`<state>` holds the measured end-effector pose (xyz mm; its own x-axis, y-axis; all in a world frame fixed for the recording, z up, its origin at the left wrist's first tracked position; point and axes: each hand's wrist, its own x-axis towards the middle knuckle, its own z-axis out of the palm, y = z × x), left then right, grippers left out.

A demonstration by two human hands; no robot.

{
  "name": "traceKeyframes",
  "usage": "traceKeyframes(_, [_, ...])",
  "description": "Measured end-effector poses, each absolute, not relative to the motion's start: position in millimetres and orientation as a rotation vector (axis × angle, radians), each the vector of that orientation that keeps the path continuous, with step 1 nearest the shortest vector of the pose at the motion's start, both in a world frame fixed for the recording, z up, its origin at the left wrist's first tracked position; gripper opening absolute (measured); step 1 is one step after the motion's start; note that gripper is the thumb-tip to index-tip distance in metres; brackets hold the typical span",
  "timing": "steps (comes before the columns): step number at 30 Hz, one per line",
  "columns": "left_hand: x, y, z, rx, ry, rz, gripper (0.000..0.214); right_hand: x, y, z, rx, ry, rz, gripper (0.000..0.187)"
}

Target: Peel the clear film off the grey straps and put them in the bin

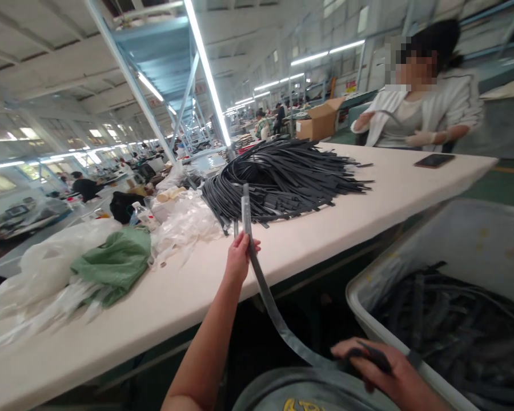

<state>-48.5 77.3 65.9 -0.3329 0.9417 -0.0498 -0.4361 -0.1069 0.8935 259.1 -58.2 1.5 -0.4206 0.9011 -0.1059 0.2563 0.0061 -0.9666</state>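
Observation:
My left hand (pixel 239 257) is closed around a long grey rubber strip (pixel 265 291), holding its upper end upright in front of the white table (pixel 368 205). The strip curves down to my right hand (pixel 374 368), which grips its lower end near my lap. A big pile of the same dark strips (pixel 278 177) lies on the table just beyond my left hand.
A grey bin (pixel 462 251) with more dark strips stands at my right. Clear and green plastic bags (pixel 111 262) lie on the table's left. A person in white with gloves sits across the table, a phone (pixel 434 160) nearby. Other workers sit at distant tables.

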Motion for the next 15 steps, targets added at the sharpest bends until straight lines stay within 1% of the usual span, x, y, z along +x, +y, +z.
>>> traceKeyframes(2, [-26.2,54.7,49.8,0.893,1.065,1.495,0.039,258.3,-38.8,19.8,-1.124,-1.611,1.358,0.034])
traceKeyframes(4, [-6.5,28.0,32.6,1.027,1.093,1.292,0.044,263.3,-17.2,40.5,-1.061,-1.508,1.290,0.037])
traceKeyframes(7, [14.3,-8.1,13.4,1.123,1.103,1.071,0.050,273.3,11.6,64.1,-0.996,-1.368,1.259,0.032])
traceKeyframes(10, [25.8,-32.9,0.7,1.206,1.102,0.964,0.052,277.4,28.0,75.0,-0.889,-1.332,1.290,0.028])
traceKeyframes(15, [24.2,-46.9,-14.1,1.351,1.153,0.825,0.053,275.0,25.3,81.4,-0.834,-1.391,1.261,0.033])
